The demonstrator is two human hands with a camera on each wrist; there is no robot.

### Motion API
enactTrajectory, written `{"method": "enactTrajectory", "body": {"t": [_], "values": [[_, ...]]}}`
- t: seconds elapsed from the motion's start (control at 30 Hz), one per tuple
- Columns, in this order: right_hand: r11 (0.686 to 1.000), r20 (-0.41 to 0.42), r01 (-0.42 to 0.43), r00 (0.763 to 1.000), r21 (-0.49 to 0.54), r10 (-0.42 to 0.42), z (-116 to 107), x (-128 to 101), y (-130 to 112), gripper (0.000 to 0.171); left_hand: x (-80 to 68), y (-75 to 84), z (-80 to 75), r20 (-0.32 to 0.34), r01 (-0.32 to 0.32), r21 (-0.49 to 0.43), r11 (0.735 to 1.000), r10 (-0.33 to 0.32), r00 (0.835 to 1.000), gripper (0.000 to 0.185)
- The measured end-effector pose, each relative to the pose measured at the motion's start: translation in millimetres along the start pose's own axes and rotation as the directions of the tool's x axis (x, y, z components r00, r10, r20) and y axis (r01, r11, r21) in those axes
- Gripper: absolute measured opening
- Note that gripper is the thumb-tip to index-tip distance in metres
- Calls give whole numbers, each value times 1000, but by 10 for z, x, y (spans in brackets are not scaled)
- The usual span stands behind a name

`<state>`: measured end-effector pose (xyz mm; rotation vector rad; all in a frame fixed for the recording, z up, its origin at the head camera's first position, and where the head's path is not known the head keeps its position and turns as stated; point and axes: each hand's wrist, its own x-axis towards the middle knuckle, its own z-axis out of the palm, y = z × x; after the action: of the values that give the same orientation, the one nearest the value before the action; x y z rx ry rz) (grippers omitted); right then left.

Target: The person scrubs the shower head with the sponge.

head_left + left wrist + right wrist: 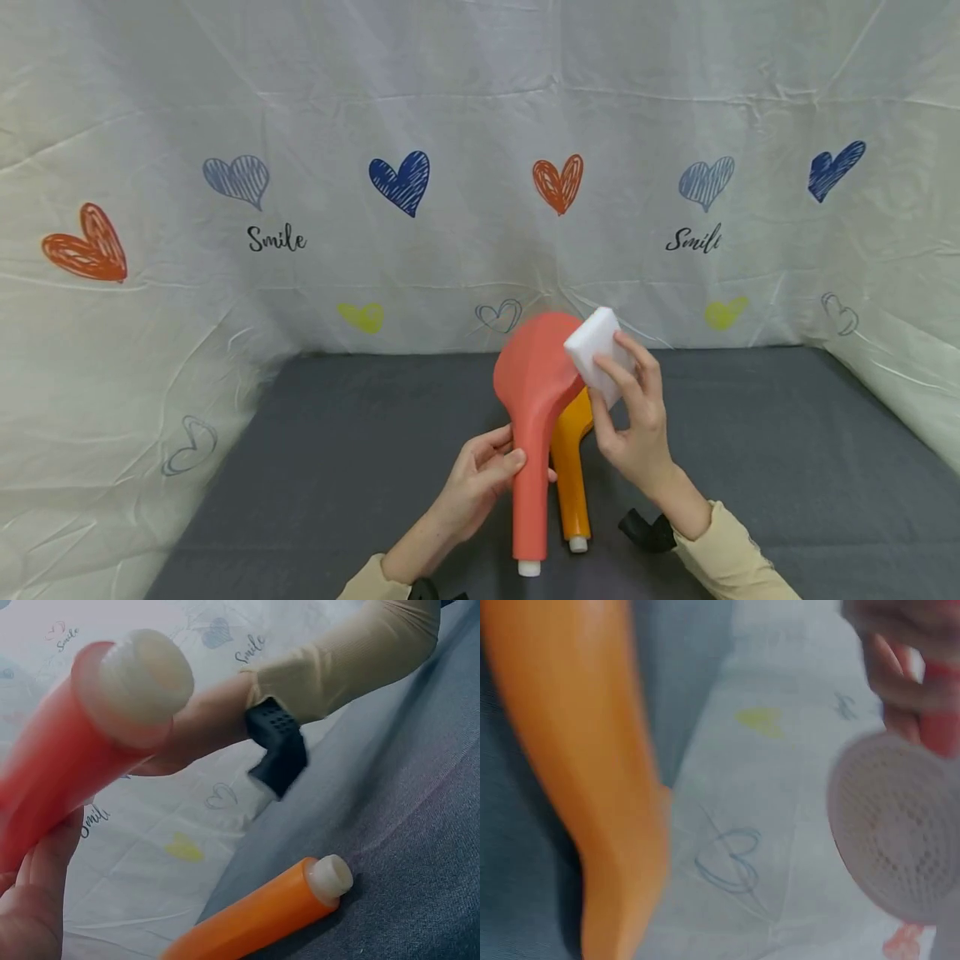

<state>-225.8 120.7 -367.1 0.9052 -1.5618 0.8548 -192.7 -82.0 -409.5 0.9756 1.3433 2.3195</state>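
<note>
Up above the table (750, 433), the left hand (480, 475) curls its fingers round the red shower head (534, 392) handle, head toward 12 o'clock, long axis upright. Right hand (633, 417) pinches a white sponge (596, 343) against it. Behind lies an orange shower head (570, 475).

Heart-printed white backdrop (480, 125), grey tabletop (337, 433)

I'm getting even, soft light in the head view, with faint shadows and slight bending at the edges. Both wrist views are blurring badly, the right one almost wholly out of focus.
</note>
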Motion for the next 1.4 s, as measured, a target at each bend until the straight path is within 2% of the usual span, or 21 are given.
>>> {"method": "enactTrajectory", "body": {"t": [0.07,0.13,0.27,0.4,0.5,0.6,0.67,0.73,0.8,0.87,0.9,1.0,1.1,1.2,1.3,1.4], "values": [[998,-9,-65,998,22,65,-27,69,-28,29,-7,3,4,16,1,-13,1000,0,1000,37],[996,-3,-81,997,42,81,-35,83,-59,30,-10,6,8,21,7,-25,1000,-6,1000,37],[999,72,20,997,49,-23,7,-78,-80,28,-7,20,8,5,0,-44,999,0,1000,36],[991,166,119,978,64,-128,62,-253,-66,28,2,33,3,-32,-1,-42,999,-1,999,35],[989,149,135,978,64,-143,72,-243,-23,27,6,27,-5,-27,-8,-24,1000,8,1000,36],[995,90,63,993,71,-70,40,-115,22,29,-2,10,-18,0,-25,8,1000,25,1000,38],[993,75,-35,997,117,26,-4,9,33,30,-11,-4,-28,18,-22,27,999,22,1000,40],[966,93,-163,985,199,147,-58,134,24,31,-23,-14,-34,33,-11,40,999,10,999,41],[922,130,-272,961,276,245,-111,231,17,34,-30,-24,-40,50,-1,41,999,-1,999,43],[882,164,-334,942,333,295,-147,285,10,41,-33,-32,-42,70,-12,44,999,9,998,44],[873,171,-342,939,347,299,-158,288,9,42,-34,-35,-43,79,-24,48,999,20,997,44],[883,155,-283,958,373,242,-164,228,-2,37,-32,-35,-42,87,-62,60,996,57,995,43],[924,113,-152,986,351,119,-142,128,-49,29,-25,-31,-40,68,-105,83,991,99,993,41],[951,78,-55,996,304,32,-109,44,-80,27,-16,-30,-38,58,-120,91,989,115,992,39],[951,56,-57,998,304,41,-104,9,-55,28,-9,-31,-42,73,-109,94,990,102,992,41],[923,54,-144,990,358,133,-137,4,45,31,-7,-30,-61,114,-104,113,988,91,989,47]]}}
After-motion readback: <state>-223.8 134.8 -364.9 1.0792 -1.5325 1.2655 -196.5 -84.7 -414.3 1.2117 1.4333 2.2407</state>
